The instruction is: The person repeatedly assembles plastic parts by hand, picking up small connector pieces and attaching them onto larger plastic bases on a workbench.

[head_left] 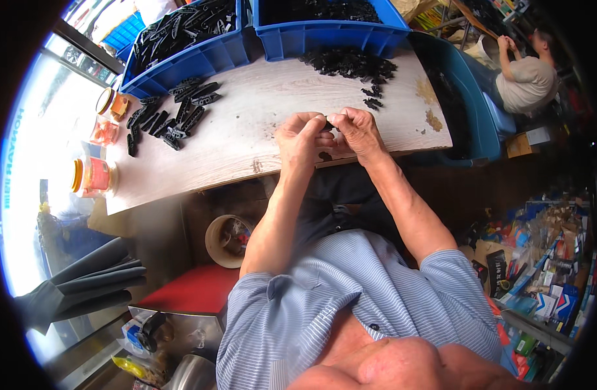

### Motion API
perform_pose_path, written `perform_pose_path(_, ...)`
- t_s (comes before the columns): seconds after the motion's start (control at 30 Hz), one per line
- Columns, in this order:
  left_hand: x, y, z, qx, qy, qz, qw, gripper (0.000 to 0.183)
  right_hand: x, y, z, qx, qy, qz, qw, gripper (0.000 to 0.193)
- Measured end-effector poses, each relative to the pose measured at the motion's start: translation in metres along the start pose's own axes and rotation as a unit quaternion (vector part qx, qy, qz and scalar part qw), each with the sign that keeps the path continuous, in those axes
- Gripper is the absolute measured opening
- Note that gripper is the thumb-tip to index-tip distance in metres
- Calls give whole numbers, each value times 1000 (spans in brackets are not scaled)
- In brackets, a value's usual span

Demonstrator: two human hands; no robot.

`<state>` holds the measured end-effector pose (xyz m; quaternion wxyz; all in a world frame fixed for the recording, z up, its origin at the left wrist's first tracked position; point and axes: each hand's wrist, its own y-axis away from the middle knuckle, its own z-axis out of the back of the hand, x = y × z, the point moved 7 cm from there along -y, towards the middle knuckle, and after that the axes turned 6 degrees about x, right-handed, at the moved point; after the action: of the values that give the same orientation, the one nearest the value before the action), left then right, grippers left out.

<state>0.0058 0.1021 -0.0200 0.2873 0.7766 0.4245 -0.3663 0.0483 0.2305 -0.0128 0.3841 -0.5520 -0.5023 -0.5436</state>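
Note:
Near the table's front edge, my left hand (298, 138) and my right hand (359, 132) meet, both with fingers closed in a pinch. Between the fingertips is a small black plastic part (329, 124), mostly covered by them; its exact kind is hidden. Beyond my hands, a loose heap of small black parts (344, 64) trails toward me from the right blue crate (331, 39). To the left lie several long black plastic pieces (175, 116), in front of the left blue crate (188, 62), which is heaped with similar pieces.
Jars (93, 177) with yellow lids line the table's left side. A teal tub (483, 130) stands against the right end, with a seated person (529, 78) beyond. Below the table are a round bin (217, 242) and a red-topped box (191, 289). Clutter (545, 273) fills the lower right.

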Motion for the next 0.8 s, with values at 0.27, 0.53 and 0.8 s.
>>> perform_pose_path(0.27,3,0,0,29,2,-1,1000,8,0,2,3,-28,-30,40,998,28)
perform_pose_path(0.53,-1,-2,-28,66,-94,-20,993,24,-2,9,40,-44,-122,62,990,23)
perform_pose_path(0.8,9,-43,-91,89,-646,-380,656,17,53,27,172,-310,-162,75,934,31)
